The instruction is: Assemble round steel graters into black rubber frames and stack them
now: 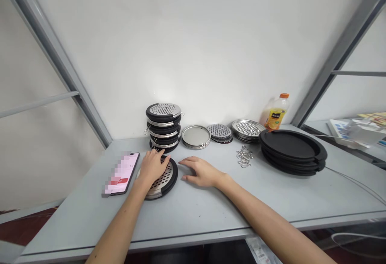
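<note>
A round perforated metal grater (164, 180) with a black rim lies flat on the table, partly covered by my left hand (151, 168). My left fingers and thumb are at its far rim, seemingly gripping it; the fingertips are partly hidden. Just right of the grater, apart from it, my right hand (199, 171) hovers low over the table, fingers spread and holding nothing. Behind my left hand rises a stack of similar black-rimmed graters (163, 129) with wire hooks sticking out.
Along the wall sit plain metal discs (196, 136), dark-backed grater plates (220, 131) and shiny grater plates (247, 129). Wire hooks (244, 157) lie loose before them. Black round trays (292, 151) and a juice bottle (276, 113) stand right; a phone (123, 175) lies left.
</note>
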Available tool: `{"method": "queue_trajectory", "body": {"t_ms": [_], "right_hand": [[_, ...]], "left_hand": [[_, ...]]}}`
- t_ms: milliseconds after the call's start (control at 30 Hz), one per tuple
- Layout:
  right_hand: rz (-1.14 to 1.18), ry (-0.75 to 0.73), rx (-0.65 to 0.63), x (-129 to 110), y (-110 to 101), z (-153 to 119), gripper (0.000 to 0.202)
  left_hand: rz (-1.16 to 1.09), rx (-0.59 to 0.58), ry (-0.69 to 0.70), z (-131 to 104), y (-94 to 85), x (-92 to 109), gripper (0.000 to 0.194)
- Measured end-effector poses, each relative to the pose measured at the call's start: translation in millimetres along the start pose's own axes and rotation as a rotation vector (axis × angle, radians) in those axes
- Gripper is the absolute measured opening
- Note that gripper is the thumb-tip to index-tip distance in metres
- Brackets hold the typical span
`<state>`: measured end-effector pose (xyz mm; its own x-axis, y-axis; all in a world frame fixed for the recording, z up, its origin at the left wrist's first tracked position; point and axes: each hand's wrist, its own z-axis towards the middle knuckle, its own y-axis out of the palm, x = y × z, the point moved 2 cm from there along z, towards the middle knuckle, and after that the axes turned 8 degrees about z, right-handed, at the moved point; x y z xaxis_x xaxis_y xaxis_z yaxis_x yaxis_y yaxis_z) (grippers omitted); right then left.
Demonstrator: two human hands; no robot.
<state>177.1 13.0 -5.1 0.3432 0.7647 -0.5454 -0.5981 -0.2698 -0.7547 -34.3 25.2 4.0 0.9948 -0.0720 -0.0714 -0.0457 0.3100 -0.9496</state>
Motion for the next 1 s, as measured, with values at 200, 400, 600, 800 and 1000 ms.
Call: {"method": "queue_trajectory", "body": {"t_ms": [200,400,600,800,1000], "right_hand": [[-0.005,0.003,0.0,-0.5,0.3,0.3,0.052],[-0.004,0.005,-0.001,-2.7,-1.3,1.1,0.051],[0.01,0.011,0.006,-2.6,-1.8,0.7,0.05],[0.001,0.015,-0.005,-3.5,-3.0,1.1,0.049],[-0.005,0.021,-0.004,-4.6,-2.0,1.0,0.049]], "left_hand": [[-0.063,0.044,-0.019,-1.0,0.6,-1.5,0.046],[-0.173,0.078,-0.041,-2.6,-5.5,-0.5,0.043],[-0.262,0.12,-0.064,-1.7,-6.0,-1.4,0.039],[-0.386,0.17,-0.087,-2.4,-12.5,0.3,0.047],[-0.435,0.16,-0.046,-3.4,-14.0,2.3,0.056]]}}
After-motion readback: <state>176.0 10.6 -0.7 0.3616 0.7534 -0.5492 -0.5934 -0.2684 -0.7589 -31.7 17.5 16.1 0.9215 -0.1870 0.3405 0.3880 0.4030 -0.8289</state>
